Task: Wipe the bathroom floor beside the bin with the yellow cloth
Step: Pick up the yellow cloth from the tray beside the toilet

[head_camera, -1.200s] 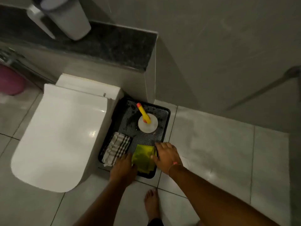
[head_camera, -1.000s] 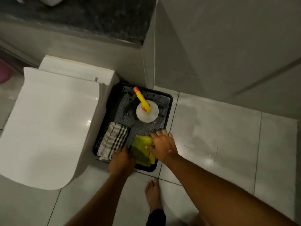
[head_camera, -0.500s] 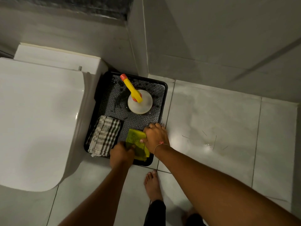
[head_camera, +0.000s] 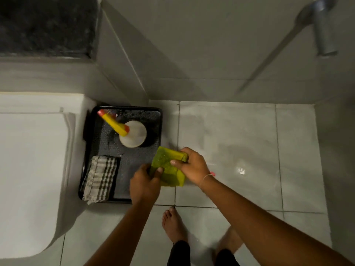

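Observation:
The folded yellow cloth (head_camera: 166,166) is held up over the right edge of a black tray (head_camera: 134,162) on the floor. My left hand (head_camera: 144,185) pinches the cloth's left side and my right hand (head_camera: 193,166) grips its right side. The cloth hangs partly over the tray and partly over the pale tiled floor (head_camera: 240,150) to the right. No bin is in view.
In the tray stand a white spray bottle with a yellow nozzle (head_camera: 126,131) and a folded checked cloth (head_camera: 100,179). A white toilet (head_camera: 30,169) is close on the left. Grey walls meet in the corner behind. My bare feet (head_camera: 172,225) are below.
Both hands have lifted the yellow cloth off the tray floor and carried it to the right, over the tray's edge. The camera view has tilted down and shifted.

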Motion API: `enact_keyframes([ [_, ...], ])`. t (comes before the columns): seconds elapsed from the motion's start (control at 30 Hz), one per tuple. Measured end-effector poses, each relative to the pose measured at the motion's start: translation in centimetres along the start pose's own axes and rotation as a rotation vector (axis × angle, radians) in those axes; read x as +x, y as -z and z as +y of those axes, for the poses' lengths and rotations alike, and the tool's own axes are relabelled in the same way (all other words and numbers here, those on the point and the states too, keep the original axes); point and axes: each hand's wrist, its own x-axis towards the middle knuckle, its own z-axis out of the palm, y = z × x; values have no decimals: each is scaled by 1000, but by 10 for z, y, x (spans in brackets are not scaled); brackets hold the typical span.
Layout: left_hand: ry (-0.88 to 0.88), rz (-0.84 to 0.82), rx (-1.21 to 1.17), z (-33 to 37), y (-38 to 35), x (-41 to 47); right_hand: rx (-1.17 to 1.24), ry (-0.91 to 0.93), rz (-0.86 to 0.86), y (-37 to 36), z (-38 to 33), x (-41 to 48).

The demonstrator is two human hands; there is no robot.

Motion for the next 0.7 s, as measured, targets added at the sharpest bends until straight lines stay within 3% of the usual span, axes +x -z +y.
enact_keyframes([
  [0.23, -31, -323, -6, 35, -133, -32, 723, -326, 158, 94, 109, -35],
  [0.37, -61, -502, 127, 9, -227, -24, 832, -519, 149, 108, 204, -30],
  [0.43, -121, -564, 257, -14, -271, -10, 785, -567, 226, 103, 251, -17],
  [0.53, -344, -558, 610, -54, -319, 24, 560, -530, 392, 91, 313, 7],
  [0.6, -444, -493, 833, -79, -338, 58, 263, -393, 488, 82, 355, 22],
  [0.7, -504, -418, 925, -111, -346, 113, -204, -176, 525, 70, 403, 43],
])
